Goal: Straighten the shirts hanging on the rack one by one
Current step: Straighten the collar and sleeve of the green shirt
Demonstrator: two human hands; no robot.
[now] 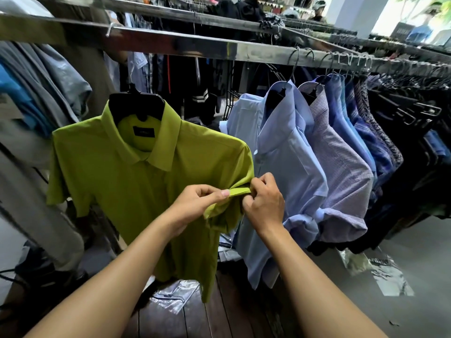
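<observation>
At centre frame, left hand [195, 203] and right hand [266, 208] pinch the sleeve hem [240, 190] of the lime polo shirt [127, 191] between curled fingers [263, 180], likely stretching it flat.

Smooth matt cloth on the green shirt [136, 191]; black plastic hanger [136, 104] in its collar; shiny metal rail [170, 46] above; dark wood floorboards [231, 313], glossy clear wrap [170, 298] below.

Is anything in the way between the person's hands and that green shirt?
Nothing visible. The left hand and the right hand both pinch the sleeve hem of the green shirt. The blue shirt hangs just beyond the right hand, not between.
</observation>
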